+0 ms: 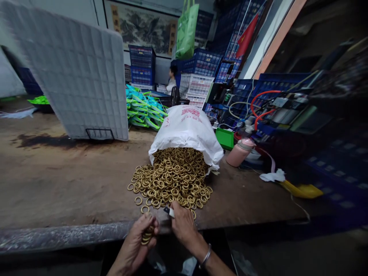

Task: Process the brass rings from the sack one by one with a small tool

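Several brass-coloured rings [147,235] are stacked in my left hand [135,239], whose fingers are curled round them at the table's front edge. My right hand [184,225] is closed on a small tool [169,211] with a dark flat tip and a whitish body; its exact kind is unclear. That tip points left, just in front of a heap of loose brass-coloured rings [172,184]. The heap spills from the mouth of a white woven sack [186,128] lying on its side. A few rings lie apart at the heap's near left.
On the wooden table [71,180], a padded grey panel [83,76] stands left. Bright green and blue items [143,107] lie behind the sack. Right are a pink bottle [240,153], a green tray [224,138] and machinery with red hoses [283,111]. A person [171,78] sits farther back.
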A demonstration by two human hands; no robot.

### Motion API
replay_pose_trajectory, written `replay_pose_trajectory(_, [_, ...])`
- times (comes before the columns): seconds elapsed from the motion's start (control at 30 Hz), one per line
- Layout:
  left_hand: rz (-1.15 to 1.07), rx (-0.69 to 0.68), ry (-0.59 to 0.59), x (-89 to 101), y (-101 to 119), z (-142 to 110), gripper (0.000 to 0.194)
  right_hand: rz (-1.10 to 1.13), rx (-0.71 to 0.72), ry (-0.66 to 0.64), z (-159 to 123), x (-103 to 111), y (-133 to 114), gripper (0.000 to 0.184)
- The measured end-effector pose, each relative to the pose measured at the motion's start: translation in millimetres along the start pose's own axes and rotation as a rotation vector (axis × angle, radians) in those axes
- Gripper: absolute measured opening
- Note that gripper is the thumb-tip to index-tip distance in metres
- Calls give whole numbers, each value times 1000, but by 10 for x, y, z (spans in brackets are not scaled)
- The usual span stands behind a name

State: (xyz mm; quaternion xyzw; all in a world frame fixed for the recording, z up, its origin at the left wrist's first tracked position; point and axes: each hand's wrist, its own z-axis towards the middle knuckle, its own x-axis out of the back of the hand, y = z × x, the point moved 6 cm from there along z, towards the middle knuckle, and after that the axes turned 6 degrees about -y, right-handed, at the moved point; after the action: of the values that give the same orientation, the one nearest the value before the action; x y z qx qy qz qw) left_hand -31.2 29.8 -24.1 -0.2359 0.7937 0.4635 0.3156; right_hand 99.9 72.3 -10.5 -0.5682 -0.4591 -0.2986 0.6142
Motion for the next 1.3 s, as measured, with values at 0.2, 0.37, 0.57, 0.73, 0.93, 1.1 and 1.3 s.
replay_pose_trajectory(0.2, [356,-190,94,-90,109,150,40,594,126,-98,13,210,-140,25])
replay_pose_trajectory(0.37, [462,-154,68,-62,-21,284,43,868,105,-204,5,65,-122,33])
replay_pose_trajectory(0.57, [435,-217,98,-18,-75,375,44,922,-58,-96,146,-119,77,34])
replay_pose_trajectory(0.73, [503,-227,51,-269,37,198,36,1003,-23,-105,104,-22,11,32])
replay_pose_trajectory(0.93, [390,-146,-19,-400,17,95,27,1074,22,-141,48,123,-46,30])
replay_pose_trajectory(1.1, [353,-99,-71,-469,-6,60,24,1070,53,-154,9,157,-45,32])
replay_pose_trajectory(1.3, [378,-65,-106,-518,-30,55,26,991,85,-127,-6,235,-60,30])
